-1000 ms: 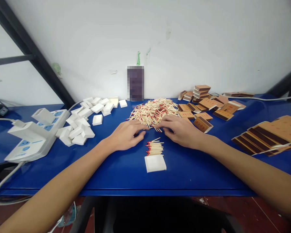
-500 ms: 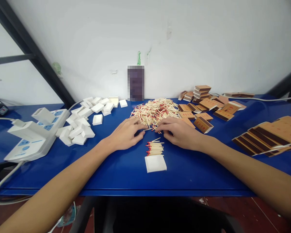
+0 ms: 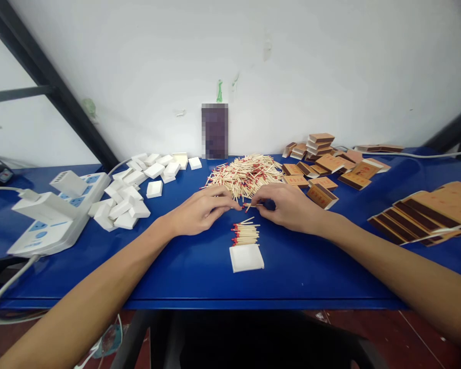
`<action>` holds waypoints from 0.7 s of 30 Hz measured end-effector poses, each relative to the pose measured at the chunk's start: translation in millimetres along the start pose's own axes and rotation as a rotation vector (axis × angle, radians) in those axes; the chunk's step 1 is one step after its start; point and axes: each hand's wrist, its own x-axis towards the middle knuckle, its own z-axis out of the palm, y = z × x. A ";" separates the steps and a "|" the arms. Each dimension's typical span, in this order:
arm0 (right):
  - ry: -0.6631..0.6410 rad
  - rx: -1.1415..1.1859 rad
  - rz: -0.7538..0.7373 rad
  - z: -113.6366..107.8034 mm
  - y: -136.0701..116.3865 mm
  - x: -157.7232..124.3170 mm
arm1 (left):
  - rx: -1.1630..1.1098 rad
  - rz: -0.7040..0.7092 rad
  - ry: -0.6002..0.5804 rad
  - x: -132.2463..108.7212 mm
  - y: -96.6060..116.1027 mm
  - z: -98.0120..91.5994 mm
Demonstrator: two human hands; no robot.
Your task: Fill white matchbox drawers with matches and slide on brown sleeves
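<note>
My left hand [image 3: 203,210] is at the near edge of a loose heap of red-tipped matches [image 3: 249,174]. Its thumb and forefinger are pressed together; what lies between their tips is too small to make out. Opposite it, my right hand [image 3: 286,207] pinches a few matches [image 3: 249,206], whose red heads stick out to the left. Closer to me, a small row of matches [image 3: 246,233] lies side by side, heads to the left. Just in front of that row sits an open white matchbox tray [image 3: 247,258].
White matchbox trays [image 3: 128,192] are piled on the left beside a power strip [image 3: 61,215] with plugs and cables. Orange-brown matchbox sleeves [image 3: 330,164] lie back right, with flattened stacked ones [image 3: 430,212] at far right. A dark pixelated rectangle [image 3: 215,132] stands against the wall.
My left hand's thumb and forefinger have closed together and shifted right towards the other hand. My right hand has gathered a few matches between its fingertips, lifting slightly at the thumb.
</note>
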 end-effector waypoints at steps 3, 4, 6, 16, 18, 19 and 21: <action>0.003 0.007 0.007 -1.0 -0.5 -0.3 | 0.032 -0.005 0.029 0.0 2.4 0.5; 0.007 0.015 0.002 -0.5 -1.1 -0.2 | 0.048 -0.009 0.033 0.1 3.0 0.9; 0.023 0.055 -0.013 2.0 -2.6 0.3 | 0.071 -0.005 0.029 0.3 3.1 1.9; 0.117 0.242 0.011 10.8 -7.3 2.6 | 0.157 0.087 0.133 0.1 -1.7 6.1; 0.121 0.244 0.012 9.0 -6.6 2.4 | 0.227 0.060 0.121 0.8 -1.4 7.7; 0.125 0.242 0.011 8.3 -6.2 2.2 | 0.244 0.039 0.111 1.3 -1.4 8.5; 0.137 0.230 0.007 7.6 -5.4 2.0 | 0.237 -0.008 0.090 2.4 -1.2 9.7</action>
